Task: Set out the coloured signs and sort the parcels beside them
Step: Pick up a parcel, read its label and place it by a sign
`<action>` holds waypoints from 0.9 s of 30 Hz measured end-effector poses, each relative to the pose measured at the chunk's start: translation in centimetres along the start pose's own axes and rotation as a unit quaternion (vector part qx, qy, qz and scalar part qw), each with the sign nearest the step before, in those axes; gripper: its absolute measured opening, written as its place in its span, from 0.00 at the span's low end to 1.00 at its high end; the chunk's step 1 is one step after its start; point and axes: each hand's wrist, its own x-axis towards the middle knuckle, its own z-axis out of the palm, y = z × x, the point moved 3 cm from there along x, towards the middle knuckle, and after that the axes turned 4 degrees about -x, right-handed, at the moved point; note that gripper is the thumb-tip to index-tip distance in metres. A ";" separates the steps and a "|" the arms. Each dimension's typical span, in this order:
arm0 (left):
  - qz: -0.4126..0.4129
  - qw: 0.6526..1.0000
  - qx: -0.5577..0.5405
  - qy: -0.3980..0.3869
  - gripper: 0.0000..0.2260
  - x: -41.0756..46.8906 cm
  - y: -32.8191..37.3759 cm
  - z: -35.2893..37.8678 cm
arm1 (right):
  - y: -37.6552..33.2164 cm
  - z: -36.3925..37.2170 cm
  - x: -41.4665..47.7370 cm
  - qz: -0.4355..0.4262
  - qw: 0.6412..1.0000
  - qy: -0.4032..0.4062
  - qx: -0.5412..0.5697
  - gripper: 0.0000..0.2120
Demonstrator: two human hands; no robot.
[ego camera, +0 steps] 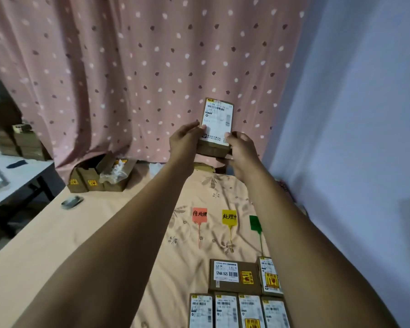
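Observation:
A small cardboard parcel with a white shipping label is held up in front of the curtain. My left hand grips its left edge and my right hand grips its lower right corner. On the peach bedsheet below lie three signs in a row: a red sign, a yellow sign and a green sign, each with a thin tail pointing toward me. Nearer to me, several labelled parcels lie flat in two rows, partly cut off by the lower frame edge.
Open cardboard boxes with packing stand at the bed's far left corner. A dark small object lies on the sheet near them. A white desk is at left, a pink spotted curtain behind, a pale wall at right.

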 end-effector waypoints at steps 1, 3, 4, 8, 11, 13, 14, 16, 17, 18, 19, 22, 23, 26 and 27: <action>0.006 1.000 -0.023 -0.004 0.10 -0.5 0.1 0.1 | -0.5 0.0 -0.6 -0.010 1.000 0.004 0.020 0.04; 0.019 0.998 -0.062 -0.017 0.10 -1.6 0.4 0.2 | -1.4 0.1 -2.1 -0.035 0.998 0.017 0.052 0.05; 0.026 0.996 -0.079 -0.024 0.09 -2.1 0.3 0.2 | -1.7 0.1 -2.9 -0.047 0.997 0.024 0.062 0.06; 0.054 0.992 -0.110 -0.042 0.09 -4.2 0.4 0.0 | -1.5 0.5 -5.2 -0.057 0.992 0.020 0.114 0.13; 0.064 0.990 -0.114 -0.050 0.10 -5.7 -0.2 -0.9 | -0.1 0.1 -6.0 -0.050 0.986 0.001 0.159 0.17; 0.066 0.991 -0.108 -0.053 0.11 -6.6 -0.9 -1.7 | 1.4 -0.2 -6.3 -0.046 0.978 -0.019 0.200 0.18; 0.068 0.991 -0.105 -0.048 0.11 -6.9 -1.2 -1.9 | 2.1 -0.2 -6.6 -0.043 0.974 -0.026 0.222 0.18; 0.072 0.993 -0.091 -0.035 0.14 -7.3 -1.5 -2.1 | 3.2 0.0 -7.1 -0.039 0.964 -0.030 0.261 0.18; 0.074 0.993 -0.082 -0.030 0.15 -7.3 -1.7 -2.1 | 3.4 0.1 -7.4 -0.039 0.961 -0.029 0.273 0.18; 0.077 0.994 -0.073 -0.031 0.17 -7.4 -1.7 -2.1 | 3.6 0.1 -7.7 -0.039 0.960 -0.023 0.278 0.18; 0.084 0.994 -0.065 -0.034 0.17 -7.4 -1.7 -2.1 | 3.5 0.1 -7.9 -0.045 0.959 -0.020 0.279 0.18; 0.102 0.993 -0.060 -0.030 0.12 -7.8 -1.1 -2.0 | 2.5 -0.2 -8.5 -0.078 0.963 -0.012 0.257 0.16; 0.110 0.992 -0.061 -0.024 0.09 -8.0 -0.9 -1.9 | 2.0 -0.3 -8.8 -0.086 0.967 -0.007 0.241 0.16; 0.116 0.992 -0.057 0.001 0.03 -8.2 -0.7 -1.7 | 1.0 -0.5 -9.7 -0.109 0.973 0.021 0.202 0.17; 0.111 0.992 -0.058 0.005 0.03 -8.3 -0.9 -1.7 | 0.8 -0.6 -9.9 -0.115 0.973 0.029 0.197 0.18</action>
